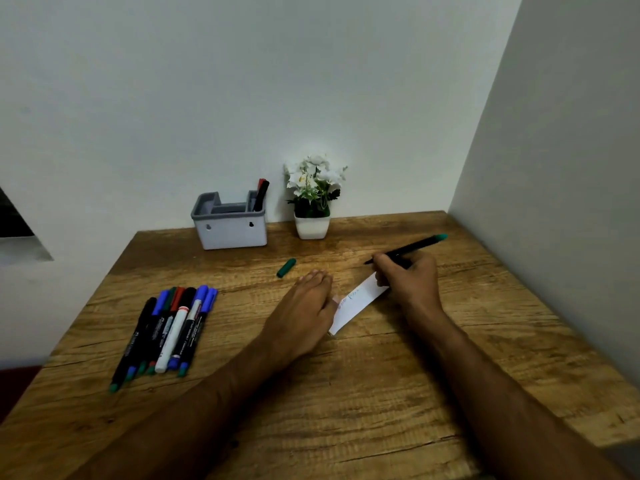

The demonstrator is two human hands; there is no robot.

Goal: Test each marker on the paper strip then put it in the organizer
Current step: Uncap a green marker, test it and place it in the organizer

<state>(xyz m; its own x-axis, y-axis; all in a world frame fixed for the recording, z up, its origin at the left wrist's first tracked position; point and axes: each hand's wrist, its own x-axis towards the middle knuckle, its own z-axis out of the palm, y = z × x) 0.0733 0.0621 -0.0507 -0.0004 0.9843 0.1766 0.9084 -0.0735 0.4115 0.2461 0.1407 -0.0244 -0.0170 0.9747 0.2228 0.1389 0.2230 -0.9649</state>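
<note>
My flat left hand (306,306) pins the paper strip (358,303); right hand (408,277), just right, grips a green marker (410,249).

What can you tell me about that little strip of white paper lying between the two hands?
The paper strip is a narrow white slip lying flat and slantwise on the wooden table. Faint scribbles, some greenish, show near its middle. The left hand lies with straight fingers along its near-left end, the thumb tip resting on it. The right hand rests at its far end, gripping a black marker with a green tail; its tip points left, beyond the strip.
</note>
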